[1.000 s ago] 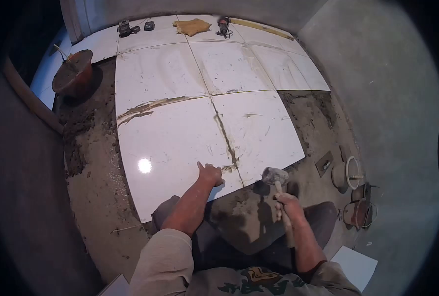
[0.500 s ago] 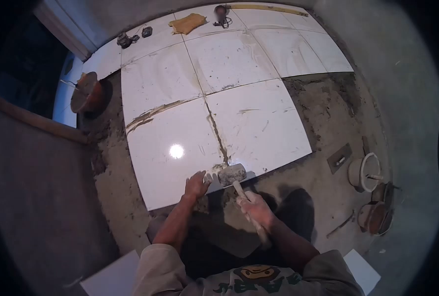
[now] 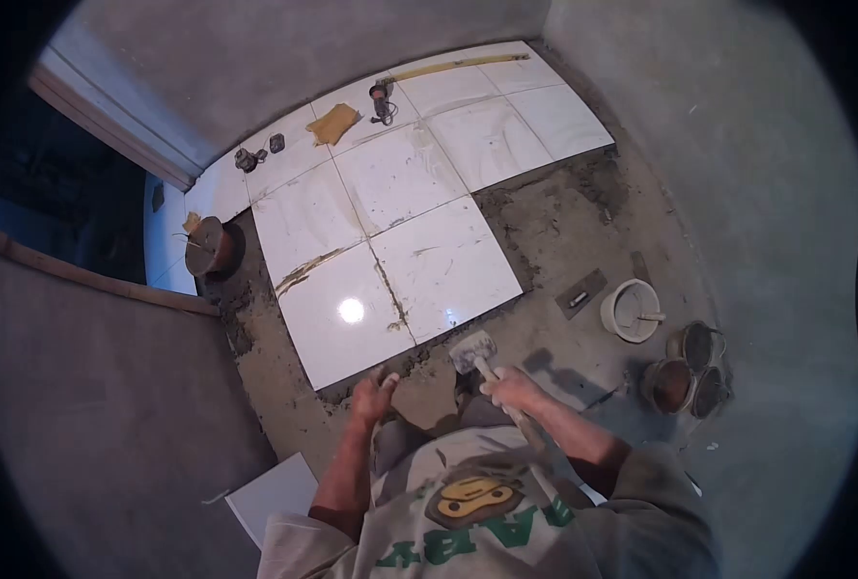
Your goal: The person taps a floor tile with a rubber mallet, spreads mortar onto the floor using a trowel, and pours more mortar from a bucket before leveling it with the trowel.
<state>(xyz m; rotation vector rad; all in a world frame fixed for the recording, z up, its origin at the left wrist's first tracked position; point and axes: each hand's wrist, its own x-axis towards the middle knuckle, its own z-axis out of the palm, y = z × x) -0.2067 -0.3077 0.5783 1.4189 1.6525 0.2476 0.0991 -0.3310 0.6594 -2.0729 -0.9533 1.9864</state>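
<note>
Three bunched buckets (image 3: 667, 388), tool handle (image 3: 652, 317) in white bucket (image 3: 632, 335), mallet (image 3: 470, 351) in right grip (image 3: 514, 389)

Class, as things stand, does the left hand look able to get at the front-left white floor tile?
Probably yes: the left hand looks empty and is close to the near edge of the tile, with nothing visible between; the mallet is aside, in the right hand.
</note>
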